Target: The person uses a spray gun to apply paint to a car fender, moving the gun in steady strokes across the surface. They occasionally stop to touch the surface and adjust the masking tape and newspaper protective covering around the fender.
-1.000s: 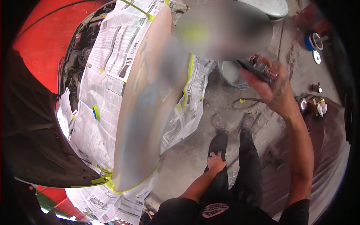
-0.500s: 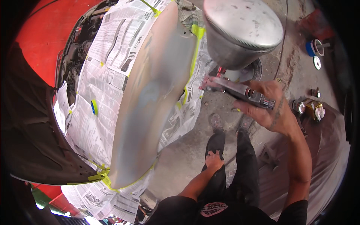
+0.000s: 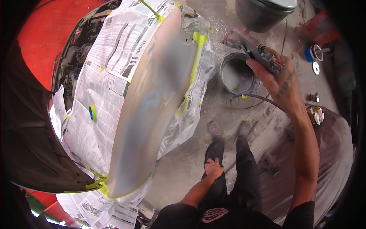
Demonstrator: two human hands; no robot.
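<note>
My right hand (image 3: 283, 84) is wrapped round a spray gun (image 3: 252, 50), raised over the floor to the right of a car fender (image 3: 133, 137). A large metal paint cup (image 3: 263, 17) tops the gun and is cut off by the upper edge. The nozzle points left toward the fender, a gap apart from it. Grey patches and bare tan areas mark the fender's long curved surface. Newspaper masking (image 3: 100, 86) and yellow-green tape (image 3: 198, 39) border it. On my bent left leg rests my left hand (image 3: 213, 168), fingers laid over the knee, holding nothing.
A bucket of cloudy liquid (image 3: 223, 78) stands on the floor below the gun; a hose (image 3: 267, 100) runs near it. A blue-green tape roll (image 3: 92, 113) lies on the newspaper. Small cans (image 3: 314, 98) and a plastic-covered shape (image 3: 305, 164) are at right. A dark panel (image 3: 30, 133) juts in left.
The spray gun and my right hand have moved up and slightly right, away from the fender, uncovering the bucket. My left hand stays on the knee.
</note>
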